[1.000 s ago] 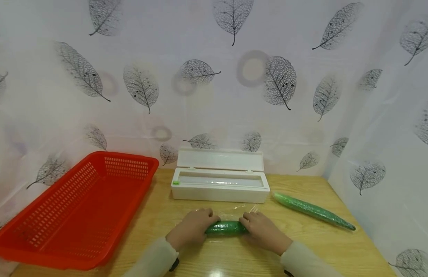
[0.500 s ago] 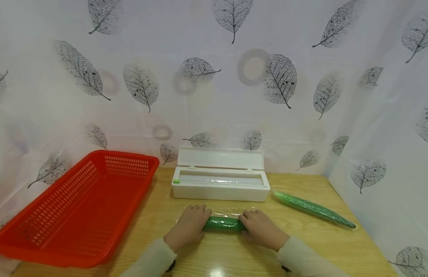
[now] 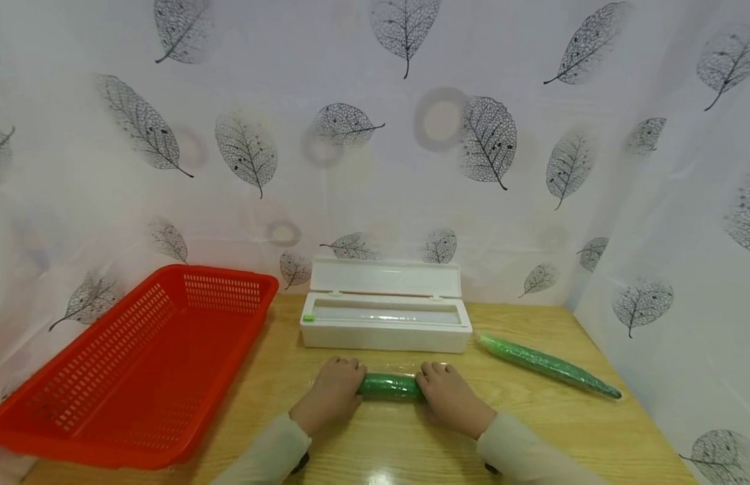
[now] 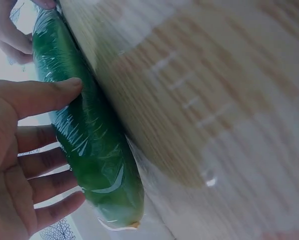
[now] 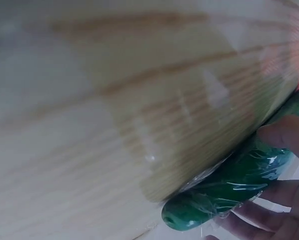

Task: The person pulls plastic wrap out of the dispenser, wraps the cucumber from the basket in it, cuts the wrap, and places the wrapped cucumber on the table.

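A green cucumber point(image 3: 389, 386) wrapped in clear plastic film lies crosswise on the table, near its middle in the head view. My left hand point(image 3: 334, 392) holds its left end and my right hand point(image 3: 449, 396) its right end. In the left wrist view, the thumb point(image 4: 54, 96) lies on one side of the wrapped cucumber point(image 4: 89, 125) and the fingers on the other. The right wrist view likewise has the cucumber point(image 5: 229, 185) between thumb and fingers. Thin cling film point(image 3: 405, 368) shows on the table just beyond it.
Behind the hands stands a white cling film box point(image 3: 387, 339), its lid point(image 3: 387, 277) raised. At the right lies another film-wrapped cucumber point(image 3: 550, 366). A red plastic basket point(image 3: 168, 458) fills the left side. A leaf-print curtain point(image 3: 375, 175) hangs behind the wooden table point(image 3: 532, 431).
The cucumber and both hands have moved slightly forward, toward the white box. The fingers, bent at the film beside the cucumber earlier, now reach over its ends.
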The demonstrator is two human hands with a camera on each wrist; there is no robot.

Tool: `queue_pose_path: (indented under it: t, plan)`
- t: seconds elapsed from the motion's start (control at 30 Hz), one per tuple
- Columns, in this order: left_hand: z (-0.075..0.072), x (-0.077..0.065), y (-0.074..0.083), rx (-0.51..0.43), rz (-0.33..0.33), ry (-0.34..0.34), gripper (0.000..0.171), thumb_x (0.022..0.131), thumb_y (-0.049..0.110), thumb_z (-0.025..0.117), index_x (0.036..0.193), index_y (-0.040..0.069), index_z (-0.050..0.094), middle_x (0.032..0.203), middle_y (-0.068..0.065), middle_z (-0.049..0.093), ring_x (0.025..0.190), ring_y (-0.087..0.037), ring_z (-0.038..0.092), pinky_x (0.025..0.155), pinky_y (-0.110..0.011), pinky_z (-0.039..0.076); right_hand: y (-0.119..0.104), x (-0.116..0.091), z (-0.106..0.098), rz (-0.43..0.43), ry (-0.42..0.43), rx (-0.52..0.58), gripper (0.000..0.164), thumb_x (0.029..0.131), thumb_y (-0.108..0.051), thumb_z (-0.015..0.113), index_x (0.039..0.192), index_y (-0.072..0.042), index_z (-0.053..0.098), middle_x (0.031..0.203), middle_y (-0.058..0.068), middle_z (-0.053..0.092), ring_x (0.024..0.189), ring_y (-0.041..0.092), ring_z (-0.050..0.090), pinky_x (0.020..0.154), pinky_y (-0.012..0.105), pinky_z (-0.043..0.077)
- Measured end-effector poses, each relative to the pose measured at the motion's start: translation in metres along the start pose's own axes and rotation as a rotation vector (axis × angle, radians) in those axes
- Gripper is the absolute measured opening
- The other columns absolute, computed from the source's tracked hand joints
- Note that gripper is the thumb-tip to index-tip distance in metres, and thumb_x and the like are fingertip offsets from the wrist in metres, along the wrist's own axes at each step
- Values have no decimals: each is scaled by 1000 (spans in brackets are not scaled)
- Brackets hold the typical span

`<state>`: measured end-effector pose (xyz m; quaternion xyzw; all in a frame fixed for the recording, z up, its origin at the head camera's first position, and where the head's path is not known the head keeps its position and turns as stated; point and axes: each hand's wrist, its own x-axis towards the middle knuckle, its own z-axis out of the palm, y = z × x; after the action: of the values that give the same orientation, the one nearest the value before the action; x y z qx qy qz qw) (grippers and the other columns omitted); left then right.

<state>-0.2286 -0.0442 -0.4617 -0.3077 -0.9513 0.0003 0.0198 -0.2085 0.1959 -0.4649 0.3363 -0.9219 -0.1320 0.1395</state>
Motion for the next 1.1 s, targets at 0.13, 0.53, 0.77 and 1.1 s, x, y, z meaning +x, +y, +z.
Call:
queue_pose_path:
  t: [0.13, 0.53, 0.77, 1.1]
  plan:
    - [-1, 1, -1, -15, -5, -3, 45, 77, 29, 74, 114, 8, 58, 106, -6, 66, 96, -21, 62, 92, -41, 47, 0, 2, 1, 6, 14, 9, 46, 74, -38, 74, 104, -4, 64, 100, 7, 56, 87, 19, 53, 70, 33, 48]
    - [3, 6, -1, -29, -47, 55, 39, 77, 25, 74, 107, 9, 55, 102, -6, 65, 98, -24, 61, 93, -44, 45, -4, 8, -4, 71, -4, 82, 44, 77, -32, 74, 109, -8, 55, 89, 3, 60, 80, 16, 59, 64, 29, 42]
    - [8, 8, -3, 11, -9, 199, 38, 69, 18, 75, 104, 12, 62, 113, -7, 52, 106, -24, 48, 99, -43, 42, -4, 10, -3, 95, 37, 73, 40, 74, -34, 77, 102, -15, 57, 86, 1, 57, 75, 15, 55, 60, 28, 40]
    - [-4, 2, -1, 91, 5, 128, 45, 65, 40, 77, 101, 16, 65, 104, -3, 53, 104, -23, 48, 101, -44, 38, -6, 10, -9, 87, -3, 49, 43, 68, -37, 80, 97, -14, 60, 85, 1, 50, 74, 14, 47, 59, 27, 35]
